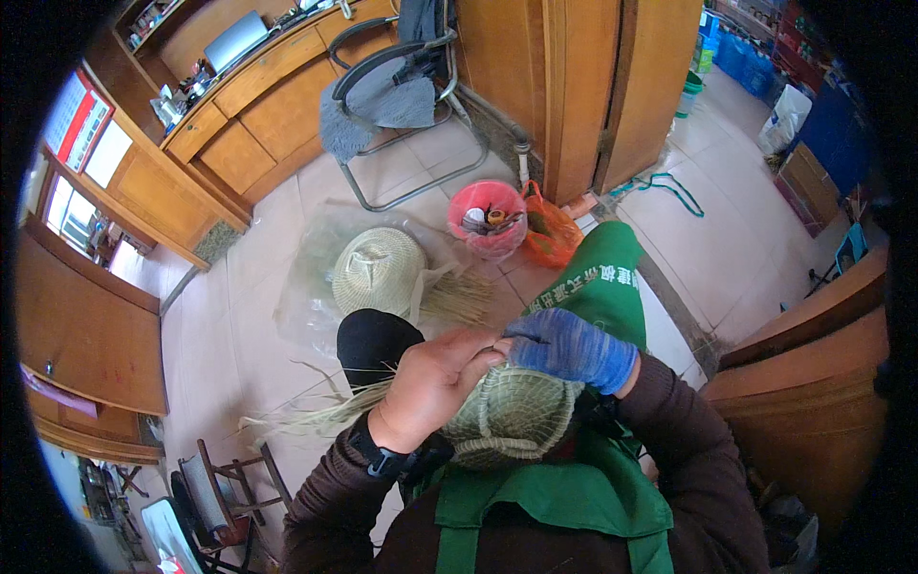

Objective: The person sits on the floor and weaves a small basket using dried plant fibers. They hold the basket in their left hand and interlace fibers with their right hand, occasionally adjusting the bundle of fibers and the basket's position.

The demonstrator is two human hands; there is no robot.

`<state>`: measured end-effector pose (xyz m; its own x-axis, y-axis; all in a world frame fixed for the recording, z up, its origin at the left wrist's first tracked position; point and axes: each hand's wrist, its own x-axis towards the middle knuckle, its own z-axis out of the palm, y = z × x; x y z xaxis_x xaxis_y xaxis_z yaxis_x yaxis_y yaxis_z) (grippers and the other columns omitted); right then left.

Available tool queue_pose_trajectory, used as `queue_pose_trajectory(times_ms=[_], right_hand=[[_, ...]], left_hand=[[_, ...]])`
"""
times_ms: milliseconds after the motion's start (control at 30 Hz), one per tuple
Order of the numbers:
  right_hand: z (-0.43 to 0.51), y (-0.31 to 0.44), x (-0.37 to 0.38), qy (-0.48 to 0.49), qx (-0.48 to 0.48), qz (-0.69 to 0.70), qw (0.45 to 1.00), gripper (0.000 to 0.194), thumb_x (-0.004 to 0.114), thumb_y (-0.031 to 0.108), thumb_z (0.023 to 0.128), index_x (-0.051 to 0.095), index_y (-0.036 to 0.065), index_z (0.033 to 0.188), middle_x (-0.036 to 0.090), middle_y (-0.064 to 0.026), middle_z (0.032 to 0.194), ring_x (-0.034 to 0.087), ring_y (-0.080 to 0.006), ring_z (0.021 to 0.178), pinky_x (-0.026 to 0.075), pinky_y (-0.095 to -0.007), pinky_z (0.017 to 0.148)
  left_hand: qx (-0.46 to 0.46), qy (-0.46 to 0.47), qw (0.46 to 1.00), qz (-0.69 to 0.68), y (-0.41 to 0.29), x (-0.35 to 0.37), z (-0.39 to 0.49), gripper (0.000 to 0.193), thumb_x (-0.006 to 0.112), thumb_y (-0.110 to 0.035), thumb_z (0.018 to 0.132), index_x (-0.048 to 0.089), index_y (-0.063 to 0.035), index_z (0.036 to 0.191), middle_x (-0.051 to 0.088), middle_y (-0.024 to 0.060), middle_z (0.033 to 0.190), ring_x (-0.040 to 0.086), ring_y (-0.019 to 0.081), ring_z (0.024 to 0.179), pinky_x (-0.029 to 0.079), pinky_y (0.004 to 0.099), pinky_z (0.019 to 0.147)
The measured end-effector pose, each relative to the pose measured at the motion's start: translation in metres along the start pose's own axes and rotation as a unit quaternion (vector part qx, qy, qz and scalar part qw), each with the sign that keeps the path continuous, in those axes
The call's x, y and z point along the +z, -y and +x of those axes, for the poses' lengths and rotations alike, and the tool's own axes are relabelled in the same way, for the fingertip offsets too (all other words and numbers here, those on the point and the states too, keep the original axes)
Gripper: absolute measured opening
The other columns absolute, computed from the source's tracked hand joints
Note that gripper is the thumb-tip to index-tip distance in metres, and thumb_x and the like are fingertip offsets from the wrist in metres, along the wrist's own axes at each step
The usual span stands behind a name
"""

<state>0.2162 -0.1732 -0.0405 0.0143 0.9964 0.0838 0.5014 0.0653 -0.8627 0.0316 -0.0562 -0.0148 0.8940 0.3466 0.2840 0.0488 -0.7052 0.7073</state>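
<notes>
A small woven straw basket point(534, 409) with a coiled rim and a corded handle sits in my lap, its hollow facing up. My left hand point(437, 384) is bare and grips the basket's far left rim between thumb and fingers. Loose straw strands point(330, 412) trail out to the left from beneath this hand. In a blue knitted glove, my right hand point(566, 351) holds the far rim, its fingertips meeting those of the left. What is pinched between the fingertips is hidden.
On the floor ahead, a round woven straw piece point(380, 273) lies on clear plastic sheeting point(308, 287) beside a straw bundle point(462, 298). A red bucket point(488, 240) with small items and an orange plastic bag point(556, 233) stand near a metal-framed chair point(409, 179).
</notes>
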Motion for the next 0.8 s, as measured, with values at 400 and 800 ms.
queue_pose_trajectory(times_ms=[400,800], right_hand=[[0.037,-0.021,-0.039,0.023,0.071,0.618,0.782,0.017,0.057,0.023,0.096,0.057,0.006,0.1,0.048,0.0025,0.074,0.051,-0.0086,0.067,0.033,-0.0171,0.048],[0.051,0.033,-0.042,-0.038,-0.402,-0.034,0.914,0.023,0.06,0.008,0.09,0.064,0.004,0.112,0.068,-0.0076,0.094,0.066,-0.0164,0.081,0.053,-0.0277,0.07]], left_hand=[[-0.018,0.0,0.996,-0.084,0.002,0.005,-0.002,0.015,0.063,-0.005,0.09,0.066,0.0012,0.103,0.067,0.0159,0.093,0.065,0.0284,0.083,0.051,0.032,0.075],[-0.018,0.011,0.995,-0.1,0.008,0.013,0.003,0.016,0.063,-0.009,0.091,0.067,-0.0042,0.106,0.068,0.015,0.094,0.066,0.029,0.082,0.052,0.0333,0.073]])
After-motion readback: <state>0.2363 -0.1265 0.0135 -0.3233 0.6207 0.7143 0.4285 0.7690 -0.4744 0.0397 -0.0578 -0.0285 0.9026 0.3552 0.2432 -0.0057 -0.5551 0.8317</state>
